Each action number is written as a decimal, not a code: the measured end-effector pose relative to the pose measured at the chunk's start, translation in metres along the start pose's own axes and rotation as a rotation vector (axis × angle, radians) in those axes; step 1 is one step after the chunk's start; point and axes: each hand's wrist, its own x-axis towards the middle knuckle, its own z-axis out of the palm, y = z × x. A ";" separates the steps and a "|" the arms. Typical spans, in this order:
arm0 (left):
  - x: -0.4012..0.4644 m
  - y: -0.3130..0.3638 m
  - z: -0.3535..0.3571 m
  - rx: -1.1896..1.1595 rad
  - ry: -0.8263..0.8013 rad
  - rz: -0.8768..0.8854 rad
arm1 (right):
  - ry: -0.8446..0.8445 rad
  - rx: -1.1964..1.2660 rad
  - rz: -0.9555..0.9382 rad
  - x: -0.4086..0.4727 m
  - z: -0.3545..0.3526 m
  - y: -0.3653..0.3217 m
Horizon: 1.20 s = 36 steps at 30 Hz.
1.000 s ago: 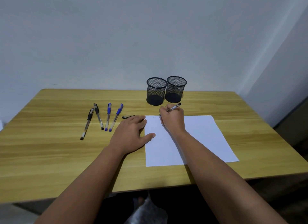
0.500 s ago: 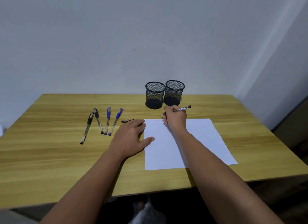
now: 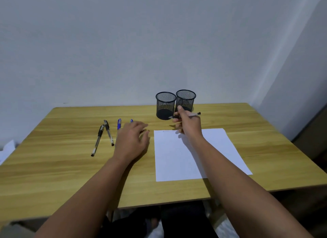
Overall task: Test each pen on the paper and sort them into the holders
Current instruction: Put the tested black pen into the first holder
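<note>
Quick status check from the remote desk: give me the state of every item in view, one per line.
Right hand: raised off the sheet, gripping the uncapped pen.
Left hand: open, palm down over the blue pens.
Black pens: two, lying on the table, capped.
Paper: flat, faint mark near its top-left corner.
Left holder: upright, empty.
Right holder: upright, looks empty.

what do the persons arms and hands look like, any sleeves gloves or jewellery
Both forearms are bare for their whole visible length: no sleeves reach into the picture. The left hand and the right hand wear no gloves, and no watch, bracelet or ring shows on either wrist or on the fingers that can be seen. No markings or tattoos are visible.
</note>
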 end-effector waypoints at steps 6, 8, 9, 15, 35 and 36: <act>0.016 -0.008 -0.011 0.382 -0.274 -0.163 | -0.055 0.022 -0.009 -0.004 0.001 -0.013; 0.016 -0.010 -0.010 0.427 -0.279 -0.144 | -0.105 0.006 0.010 -0.006 -0.001 -0.018; 0.015 -0.011 -0.010 0.429 -0.264 -0.138 | -0.133 0.001 0.023 -0.008 -0.002 -0.020; 0.014 -0.006 -0.017 0.053 -0.143 -0.150 | -0.266 -0.136 -0.011 -0.015 -0.014 -0.016; 0.022 0.062 -0.078 -0.989 -0.125 -0.528 | -0.444 -0.255 -0.063 -0.052 -0.029 -0.057; 0.023 0.065 -0.078 -1.021 -0.103 -0.558 | -0.453 -0.298 -0.076 -0.054 -0.031 -0.058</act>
